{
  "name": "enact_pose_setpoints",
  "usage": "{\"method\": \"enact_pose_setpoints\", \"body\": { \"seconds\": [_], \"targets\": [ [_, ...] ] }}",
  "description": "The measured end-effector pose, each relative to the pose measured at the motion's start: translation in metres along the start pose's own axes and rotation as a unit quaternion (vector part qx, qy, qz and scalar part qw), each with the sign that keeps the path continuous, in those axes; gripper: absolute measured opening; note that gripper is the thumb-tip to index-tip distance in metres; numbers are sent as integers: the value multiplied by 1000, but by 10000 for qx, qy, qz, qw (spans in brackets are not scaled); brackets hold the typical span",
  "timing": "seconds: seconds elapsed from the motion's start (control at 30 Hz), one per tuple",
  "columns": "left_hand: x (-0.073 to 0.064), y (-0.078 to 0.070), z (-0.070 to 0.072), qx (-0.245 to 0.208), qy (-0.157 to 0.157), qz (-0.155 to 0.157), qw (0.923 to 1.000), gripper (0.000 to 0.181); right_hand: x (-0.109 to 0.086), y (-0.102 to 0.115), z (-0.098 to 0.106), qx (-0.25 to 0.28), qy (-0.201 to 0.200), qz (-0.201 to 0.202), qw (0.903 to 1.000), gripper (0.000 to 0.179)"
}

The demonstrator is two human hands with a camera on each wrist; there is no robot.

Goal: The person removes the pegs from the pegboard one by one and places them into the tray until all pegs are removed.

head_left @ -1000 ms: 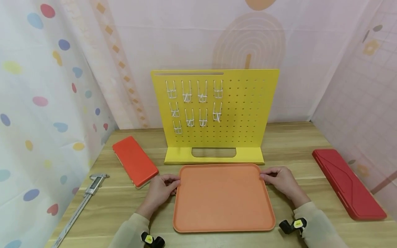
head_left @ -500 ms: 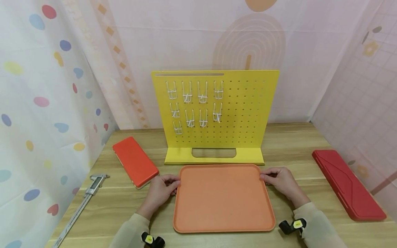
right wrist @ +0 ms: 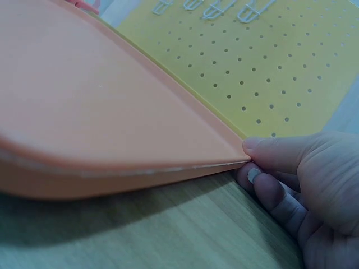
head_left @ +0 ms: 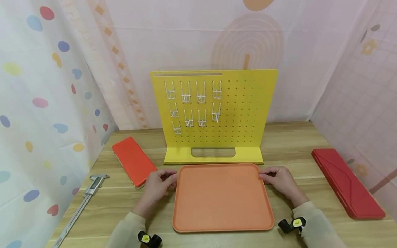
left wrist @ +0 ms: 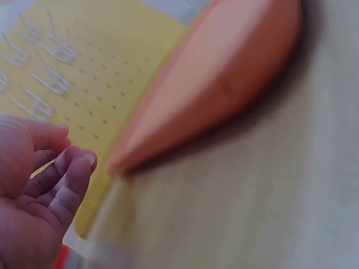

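Note:
An orange rectangular tray lies on the wooden table in front of a yellow pegboard. At the tray's upper right corner, my right hand pinches the rim between thumb and fingers; the right wrist view shows the thumb on top and a fingertip below the edge. My left hand is just off the tray's left side. In the left wrist view a gap separates its loosely bent fingers from the tray corner, and they hold nothing.
Several white wire hooks hang on the pegboard's left half. An orange-red flat case lies beyond my left hand, with a digital caliper farther left. A dark red case lies at the right. Patterned curtains surround the table.
My left hand has let go of the tray's left rim and shifted slightly left. My right hand keeps its pinch, and the tray stays in place.

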State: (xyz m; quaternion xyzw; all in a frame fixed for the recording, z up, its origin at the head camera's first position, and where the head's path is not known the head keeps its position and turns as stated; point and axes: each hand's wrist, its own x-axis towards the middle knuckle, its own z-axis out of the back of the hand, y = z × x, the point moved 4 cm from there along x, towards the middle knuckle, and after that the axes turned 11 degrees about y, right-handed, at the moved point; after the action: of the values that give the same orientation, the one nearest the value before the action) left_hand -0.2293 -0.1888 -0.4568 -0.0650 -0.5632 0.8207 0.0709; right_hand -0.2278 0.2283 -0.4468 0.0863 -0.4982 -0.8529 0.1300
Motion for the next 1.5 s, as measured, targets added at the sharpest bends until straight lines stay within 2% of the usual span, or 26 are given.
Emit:
{"method": "enact_pose_setpoints", "body": {
  "seconds": [0.23, 0.53, 0.73, 0.93, 1.07, 1.2, 1.33, 1.5],
  "targets": [
    [-2, -36, 14, 109, -54, -220, 9997, 22, 9, -29, 2, 211, 38, 6, 9998, 19],
    [7, -79, 42, 259, -324, -669, 9969, 24, 9, -31, 1, 232, 24, 46, 9997, 22],
    [31, -110, 65, 226, -729, -1026, 9918, 26, 10, -29, 1, 283, 42, 62, 9996, 22],
    [64, -144, 81, -739, -1188, -1222, 9826, 29, 10, -31, 1, 131, 29, 13, 9999, 21],
    [86, -163, 83, -1032, -1302, -1360, 9767, 29, 9, -33, 1, 72, 1, -34, 10000, 21],
    [104, -175, 81, -1062, -1305, -1433, 9753, 27, 8, -33, 0, 85, -3, 1, 10000, 21],
    [114, -184, 79, -973, -1391, -1363, 9760, 28, 7, -31, 1, 170, 6, 23, 9999, 22],
    [121, -189, 77, -816, -1507, -1375, 9756, 28, 7, -28, 1, 124, 30, 48, 9999, 22]
  ]
}}
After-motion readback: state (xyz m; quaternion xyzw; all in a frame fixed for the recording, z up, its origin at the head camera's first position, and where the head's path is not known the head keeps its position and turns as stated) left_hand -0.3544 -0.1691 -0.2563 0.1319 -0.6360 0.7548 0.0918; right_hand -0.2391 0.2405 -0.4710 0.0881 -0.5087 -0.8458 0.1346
